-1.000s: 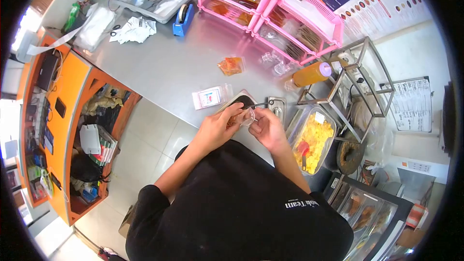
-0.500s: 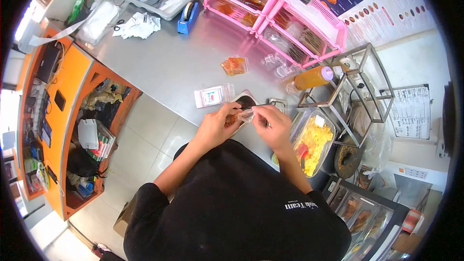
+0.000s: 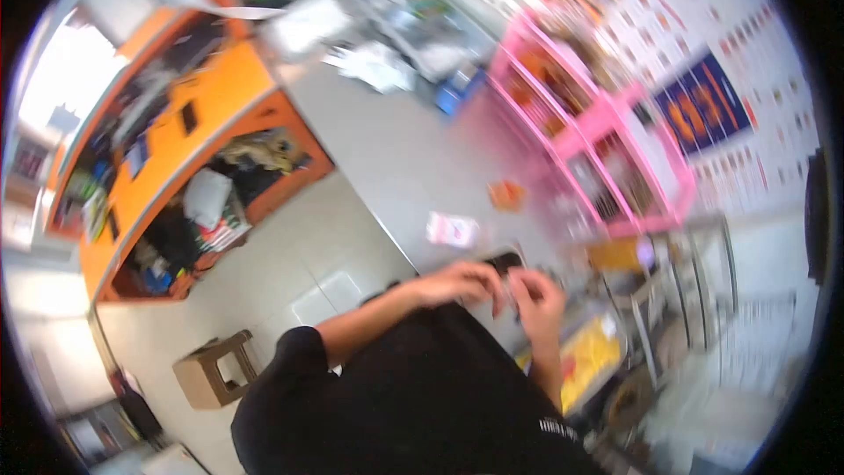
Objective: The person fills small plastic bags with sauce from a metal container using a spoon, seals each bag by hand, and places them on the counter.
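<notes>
Below centre, left hand (image 3: 464, 283) and right hand (image 3: 539, 301) are hovering by a tray (image 3: 522, 255), perhaps for reach; whether they're gripping anything, I can't tell.

Fingers (image 3: 527, 288) blurred, grip unclear

The loose top (image 3: 404, 396) is black and mostly plain. Its left sleeve (image 3: 280, 361), black too, is wide and ends near the elbow. Toward the right side runs 1 short patch of white lettering (image 3: 557, 428), blurred. The left hand (image 3: 463, 285) and right hand (image 3: 538, 301) are bare.
</notes>
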Motion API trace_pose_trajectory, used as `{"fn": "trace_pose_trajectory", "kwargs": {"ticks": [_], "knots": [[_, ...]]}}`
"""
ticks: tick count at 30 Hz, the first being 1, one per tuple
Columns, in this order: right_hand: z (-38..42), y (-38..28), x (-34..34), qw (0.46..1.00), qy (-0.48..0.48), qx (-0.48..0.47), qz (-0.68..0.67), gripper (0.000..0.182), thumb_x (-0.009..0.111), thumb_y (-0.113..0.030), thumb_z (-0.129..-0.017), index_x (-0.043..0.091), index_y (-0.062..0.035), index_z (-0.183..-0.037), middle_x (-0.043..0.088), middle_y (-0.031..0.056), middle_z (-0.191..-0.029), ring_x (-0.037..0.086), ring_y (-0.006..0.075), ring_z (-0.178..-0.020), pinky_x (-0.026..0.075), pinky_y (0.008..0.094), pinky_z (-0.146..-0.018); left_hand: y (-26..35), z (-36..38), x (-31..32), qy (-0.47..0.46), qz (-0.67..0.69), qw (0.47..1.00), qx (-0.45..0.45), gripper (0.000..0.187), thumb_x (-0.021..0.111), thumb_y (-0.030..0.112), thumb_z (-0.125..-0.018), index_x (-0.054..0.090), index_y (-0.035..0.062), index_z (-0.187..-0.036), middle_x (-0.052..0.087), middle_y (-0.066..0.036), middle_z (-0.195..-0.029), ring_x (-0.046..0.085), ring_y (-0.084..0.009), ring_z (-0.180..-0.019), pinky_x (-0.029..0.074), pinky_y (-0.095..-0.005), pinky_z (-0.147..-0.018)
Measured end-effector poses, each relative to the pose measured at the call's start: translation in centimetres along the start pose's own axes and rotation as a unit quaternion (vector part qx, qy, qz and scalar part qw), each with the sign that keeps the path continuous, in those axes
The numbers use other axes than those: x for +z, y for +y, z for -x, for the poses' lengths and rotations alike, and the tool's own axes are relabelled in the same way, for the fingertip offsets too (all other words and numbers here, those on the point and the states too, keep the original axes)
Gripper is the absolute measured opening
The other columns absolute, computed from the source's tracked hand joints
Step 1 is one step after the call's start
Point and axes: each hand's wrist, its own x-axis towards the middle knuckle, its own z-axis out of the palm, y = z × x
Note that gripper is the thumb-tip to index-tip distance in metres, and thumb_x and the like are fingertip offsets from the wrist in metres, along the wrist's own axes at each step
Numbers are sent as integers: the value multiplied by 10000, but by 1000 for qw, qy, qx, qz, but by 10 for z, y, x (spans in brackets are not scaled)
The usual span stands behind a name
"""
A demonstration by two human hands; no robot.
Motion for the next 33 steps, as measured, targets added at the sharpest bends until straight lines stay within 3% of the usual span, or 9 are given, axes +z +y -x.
{"fn": "trace_pose_trajectory", "kwargs": {"ticks": [2, 4, 6, 11, 18, 24, 28, 33], "knots": [[-3, -4, 4, 999, -11, 24, -29, 150, 763, -115, -976, 767, -13, -1086, 731, 15, -854, 624, 61, -687, 502, 230, -605, -1, 3, -5, -6, 53, 998, -44, 121, 615, 115, -1004, 688, 56, -1080, 749, -51, -925, 645, -93, -790, 486, -260, -676], [-6, -2, 7, 996, -40, 55, -58, 119, 752, -86, -975, 754, -6, -1063, 720, 13, -834, 612, 65, -653, 487, 228, -583, -14, 5, -9, -27, 99, 995, 0, 94, 660, 148, -1011, 682, 67, -1053, 741, -25, -877, 580, -45, -678, 419, -239, -567], [-10, -8, 16, 997, -43, 44, -55, 97, 741, -54, -973, 743, 0, -1053, 701, 8, -804, 599, 65, -625, 478, 228, -568, 6, 15, -6, -1, -12, 1000, 5, 112, 721, 166, -997, 676, 74, -1043, 727, -15, -857, 575, -49, -657, 401, -225, -549], [-16, 2, 38, 995, -73, 24, -64, 91, 727, -4, -969, 737, 9, -1058, 686, 6, -783, 592, 60, -615, 465, 224, -555, 22, 46, -9, 109, -84, 990, 14, 134, 761, 197, -996, 735, 66, -1005, 709, -3, -802, 525, -25, -542, 391, -213, -479], [-9, -7, 88, 989, -108, 24, -102, 65, 717, 3, -977, 714, 15, -1041, 690, 22, -770, 598, 60, -588, 445, 220, -506, 36, 95, -8, 146, -69, 987, 20, 205, 778, 251, -991, 727, 57, -1032, 669, 0, -758, 540, -28, -575, 351, -207, -476], [-6, 4, 119, 984, -148, 26, -101, 77, 725, -22, -979, 703, 17, -1041, 701, 31, -775, 595, 69, -562, 442, 217, -483, 35, 134, -7, 173, -62, 982, -33, 186, 772, 228, -994, 716, 52, -1016, 638, 12, -784, 502, -28, -585, 308, -213, -478], [-3, 10, 135, 975, -191, 56, -96, 67, 716, -19, -985, 696, 11, -1041, 678, 37, -727, 587, 93, -518, 434, 239, -446, 25, 158, -4, 217, -36, 975, 19, 157, 764, 202, -1001, 717, 53, -1016, 639, 17, -790, 484, -27, -576, 301, -213, -470], [9, 4, 153, 958, -243, 94, -121, 84, 728, -36, -986, 702, 16, -1047, 723, 61, -782, 618, 91, -555, 450, 228, -456, 9, 184, 3, 222, 2, 972, 79, 163, 757, 205, -1010, 719, 50, -1043, 677, 6, -826, 516, -31, -566, 348, -209, -462]]}}
